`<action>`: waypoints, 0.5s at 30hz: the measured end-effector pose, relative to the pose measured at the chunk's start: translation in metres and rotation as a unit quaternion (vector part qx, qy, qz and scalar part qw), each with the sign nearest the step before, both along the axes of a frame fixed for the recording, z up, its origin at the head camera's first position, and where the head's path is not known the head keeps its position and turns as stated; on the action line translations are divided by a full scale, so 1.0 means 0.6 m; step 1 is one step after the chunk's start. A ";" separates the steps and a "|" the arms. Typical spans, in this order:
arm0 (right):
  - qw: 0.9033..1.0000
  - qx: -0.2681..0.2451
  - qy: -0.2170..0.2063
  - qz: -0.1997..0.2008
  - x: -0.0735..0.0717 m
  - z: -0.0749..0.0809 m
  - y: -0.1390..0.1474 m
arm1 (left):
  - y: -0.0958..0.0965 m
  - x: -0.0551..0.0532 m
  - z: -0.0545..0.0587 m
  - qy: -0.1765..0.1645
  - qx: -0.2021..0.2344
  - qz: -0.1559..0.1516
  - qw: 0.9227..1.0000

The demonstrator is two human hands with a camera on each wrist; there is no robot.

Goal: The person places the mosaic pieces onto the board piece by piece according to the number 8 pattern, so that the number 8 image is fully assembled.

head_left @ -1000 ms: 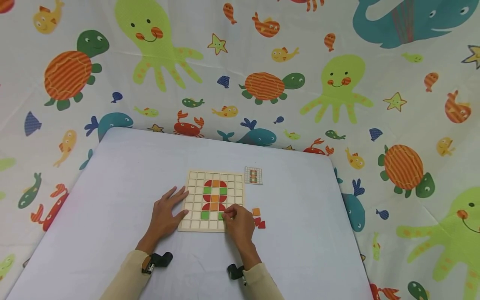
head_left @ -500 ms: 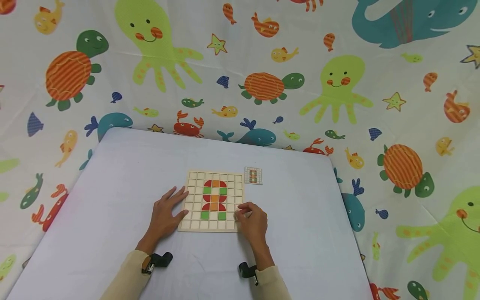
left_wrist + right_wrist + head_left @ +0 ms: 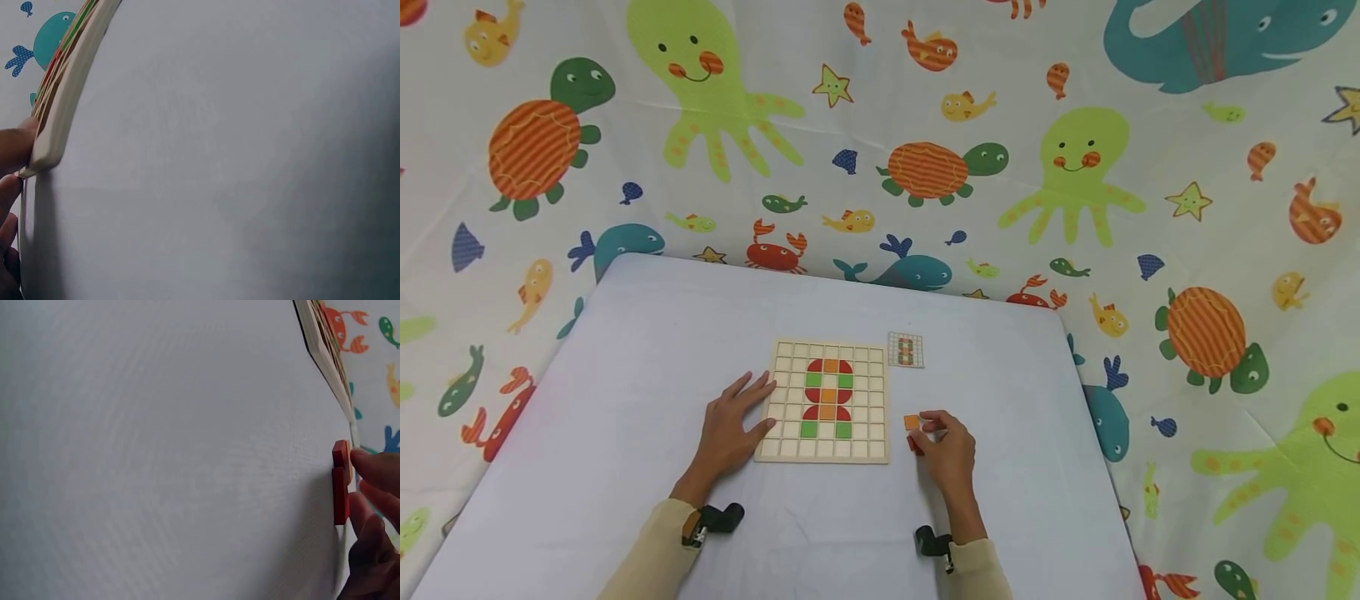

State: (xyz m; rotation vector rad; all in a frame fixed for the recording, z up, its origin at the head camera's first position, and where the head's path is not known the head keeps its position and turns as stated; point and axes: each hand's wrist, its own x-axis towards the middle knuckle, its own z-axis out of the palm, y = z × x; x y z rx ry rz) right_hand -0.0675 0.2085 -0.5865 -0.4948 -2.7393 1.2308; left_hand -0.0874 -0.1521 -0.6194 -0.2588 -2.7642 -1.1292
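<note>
A square wooden grid board (image 3: 783, 367) bears red, orange and green tiles set in a figure-8-like column. My left hand (image 3: 728, 429) rests with spread fingers on its left edge; the left wrist view shows a digit lying over the rim (image 3: 65, 119). Right of the board lie an orange square tile (image 3: 911, 422) and red tiles (image 3: 912, 445) with rounded corners. Over these my right hand (image 3: 951, 454) reaches, thumb and forefinger apart. In the right wrist view its fingers come close to the red tiles (image 3: 340, 497); whether they touch is unclear.
A small card (image 3: 906, 350) with a printed grid and coloured pattern lies by the board's upper right corner. White cloth (image 3: 1037, 392) covers the table. Behind it hangs a sea-animal curtain (image 3: 865, 100). Each wrist wears a black camera (image 3: 722, 518).
My right hand has let go of a green tile in the board's lower right part and moved right to the loose tiles. The left hand has stayed in place.
</note>
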 end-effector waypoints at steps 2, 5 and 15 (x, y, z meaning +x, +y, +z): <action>1.000 0.005 -0.006 0.003 -0.001 -0.002 0.003 | 0.000 -0.001 0.000 -0.001 0.000 0.001 1.000; 1.000 0.011 -0.013 0.005 -0.003 -0.005 0.003 | 0.000 0.000 0.002 -0.001 0.000 0.002 1.000; 1.000 0.013 -0.022 0.008 -0.006 -0.004 -0.004 | 0.003 0.004 0.011 -0.002 0.003 0.000 1.000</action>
